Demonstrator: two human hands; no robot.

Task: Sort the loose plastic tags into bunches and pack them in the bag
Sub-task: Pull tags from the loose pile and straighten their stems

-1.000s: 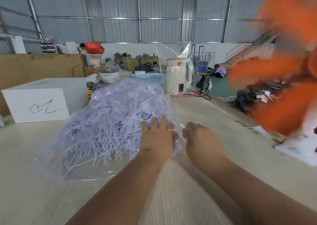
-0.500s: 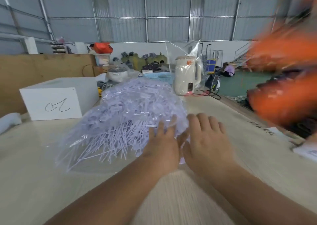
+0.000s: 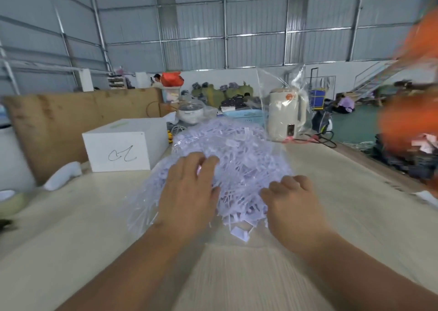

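A heap of thin pale lilac plastic tags (image 3: 239, 154) lies on the table inside a clear plastic bag (image 3: 139, 206). A few tags poke out at the near edge of the heap. My left hand (image 3: 189, 192) rests palm down on top of the heap with its fingers nearly straight. At the heap's right near corner, my right hand (image 3: 294, 206) curls its fingers down into the tags, and its fingertips are hidden among them.
The pale wooden table (image 3: 237, 275) runs toward me. A white box (image 3: 123, 149) stands behind the heap on the left, against a cardboard sheet (image 3: 59, 121). A cream kettle (image 3: 284, 116) wrapped in clear film stands behind on the right. A blurred orange thing (image 3: 407, 121) fills the right edge.
My left hand has slid forward onto the top of the heap. My right hand has gone from flat to curled at the heap's right corner. The view has turned right.
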